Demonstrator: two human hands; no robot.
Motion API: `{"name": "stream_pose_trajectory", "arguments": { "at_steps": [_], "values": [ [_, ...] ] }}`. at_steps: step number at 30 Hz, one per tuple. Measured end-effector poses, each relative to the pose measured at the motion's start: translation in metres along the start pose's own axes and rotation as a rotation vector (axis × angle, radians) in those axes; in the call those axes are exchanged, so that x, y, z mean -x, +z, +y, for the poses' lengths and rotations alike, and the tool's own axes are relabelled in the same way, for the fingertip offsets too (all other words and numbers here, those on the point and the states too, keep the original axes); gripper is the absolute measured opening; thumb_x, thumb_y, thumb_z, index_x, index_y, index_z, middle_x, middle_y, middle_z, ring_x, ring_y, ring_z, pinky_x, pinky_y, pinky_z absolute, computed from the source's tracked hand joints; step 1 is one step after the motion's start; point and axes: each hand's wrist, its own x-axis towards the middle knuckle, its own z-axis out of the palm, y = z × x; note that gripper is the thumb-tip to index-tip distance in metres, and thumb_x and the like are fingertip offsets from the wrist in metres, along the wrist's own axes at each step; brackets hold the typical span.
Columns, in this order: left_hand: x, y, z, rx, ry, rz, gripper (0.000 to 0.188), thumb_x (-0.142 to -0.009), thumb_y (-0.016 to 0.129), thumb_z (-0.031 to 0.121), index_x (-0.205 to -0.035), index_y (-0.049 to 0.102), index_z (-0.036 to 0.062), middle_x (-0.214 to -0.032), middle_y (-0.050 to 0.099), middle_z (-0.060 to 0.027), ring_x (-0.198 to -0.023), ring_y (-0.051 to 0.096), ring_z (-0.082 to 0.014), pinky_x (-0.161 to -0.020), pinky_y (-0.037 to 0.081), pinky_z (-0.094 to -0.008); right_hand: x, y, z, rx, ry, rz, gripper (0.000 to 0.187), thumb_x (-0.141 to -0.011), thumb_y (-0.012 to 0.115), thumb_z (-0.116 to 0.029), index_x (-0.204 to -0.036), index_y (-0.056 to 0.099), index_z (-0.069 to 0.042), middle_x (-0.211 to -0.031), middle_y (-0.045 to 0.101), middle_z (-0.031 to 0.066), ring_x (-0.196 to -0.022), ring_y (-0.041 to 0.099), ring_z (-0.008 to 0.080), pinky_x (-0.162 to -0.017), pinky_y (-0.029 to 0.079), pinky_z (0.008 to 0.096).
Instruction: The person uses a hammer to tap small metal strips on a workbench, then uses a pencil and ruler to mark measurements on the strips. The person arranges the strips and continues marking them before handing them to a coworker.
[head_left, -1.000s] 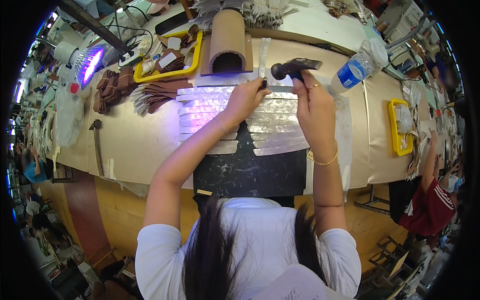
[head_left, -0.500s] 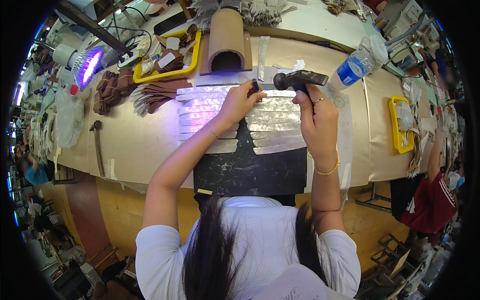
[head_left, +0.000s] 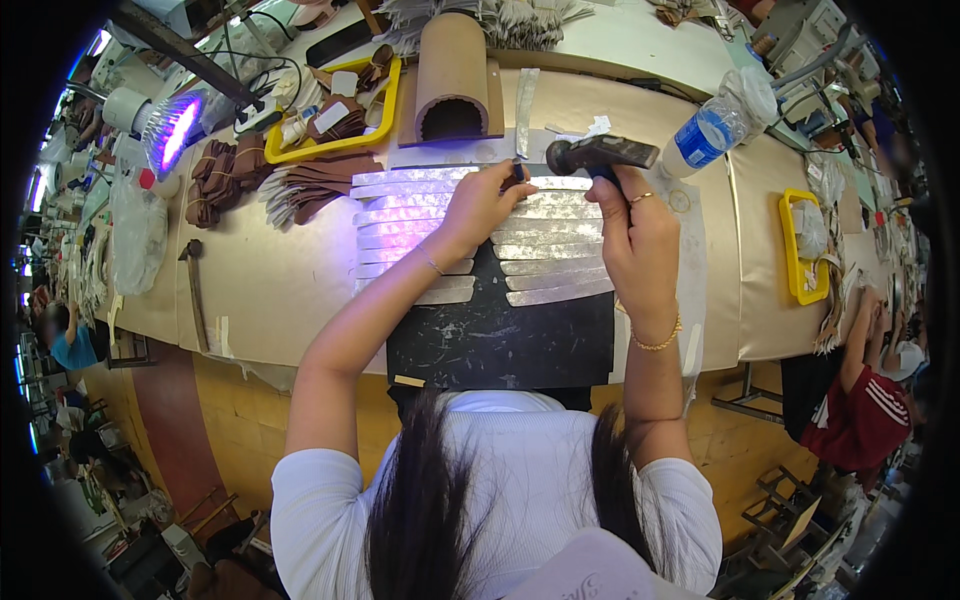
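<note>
My left hand (head_left: 480, 208) is closed around a short dark rod-shaped tool, probably a hand punch (head_left: 518, 171), standing at the far end of the strips. Its lower tip is hidden by my fingers. In my right hand (head_left: 641, 240) is a hammer (head_left: 604, 155), gripped by the handle, with its dark metal head raised just right of the punch. Below my hands, two columns of silvery strips lie side by side: the left strips (head_left: 400, 215) partly under my left forearm, the right strips (head_left: 548, 239) between my hands. They rest on a black mat (head_left: 500, 345).
A brown half-tube stand (head_left: 452, 75) is beyond the strips. To its left are a yellow tray (head_left: 290, 155), brown strip bundles (head_left: 212, 180) and a lit lamp (head_left: 178, 130). Another hammer (head_left: 195, 290) lies left. A plastic bottle (head_left: 705, 135) and second yellow tray (head_left: 790, 250) are right.
My left hand and the punch have shifted slightly to the right. The hammer stays raised in nearly the same spot. A person in a red top at the right has moved their arms.
</note>
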Motion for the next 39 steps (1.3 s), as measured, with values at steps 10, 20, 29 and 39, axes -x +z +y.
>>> {"name": "stream_pose_trajectory", "arguments": {
  "at_steps": [10,20,29,39],
  "values": [
    [0.002,0.000,0.007,-0.238,0.192,-0.012,0.027,-0.092,0.068,0.030,-0.099,0.066,0.0035,-0.079,0.067,-0.0174,-0.076,0.066,-0.0367,-0.068,0.051,-0.0448,-0.006,0.022,0.012,0.343,0.007,-0.312,0.025,-0.095,0.063,-0.012,-0.117,0.065,-0.002,-0.101,0.069,0.0175,-0.072,0.067,0.0356,-0.061,0.051,0.0403],
    [-0.009,0.007,-0.008,0.042,0.025,0.088,0.032,-0.093,0.069,0.030,-0.096,0.060,-0.0002,-0.072,0.068,-0.0156,-0.067,0.068,-0.0338,-0.061,0.050,-0.0406,-0.003,0.006,-0.007,0.041,0.019,-0.073,0.022,-0.096,0.061,-0.011,-0.112,0.066,0.003,-0.091,0.068,0.0198,-0.074,0.066,0.0365,-0.064,0.051,0.0401],
    [0.009,0.003,-0.002,0.076,-0.009,0.017,0.033,-0.091,0.073,0.030,-0.092,0.062,-0.0011,-0.071,0.068,-0.0146,-0.063,0.066,-0.0286,-0.061,0.049,-0.0365,0.003,0.002,-0.010,-0.053,0.038,-0.048,0.020,-0.096,0.061,-0.010,-0.110,0.065,0.003,-0.092,0.068,0.0204,-0.074,0.065,0.0374,-0.064,0.050,0.0389],
    [0.010,0.006,-0.006,0.014,0.040,0.029,0.034,-0.091,0.071,0.031,-0.090,0.061,-0.0018,-0.072,0.065,-0.0219,-0.069,0.064,-0.0412,-0.062,0.048,-0.0448,0.009,0.000,-0.010,-0.053,0.043,-0.053,0.019,-0.096,0.062,-0.010,-0.110,0.066,0.003,-0.095,0.069,0.0214,-0.077,0.066,0.0387,-0.066,0.051,0.0392]
  ]
}}
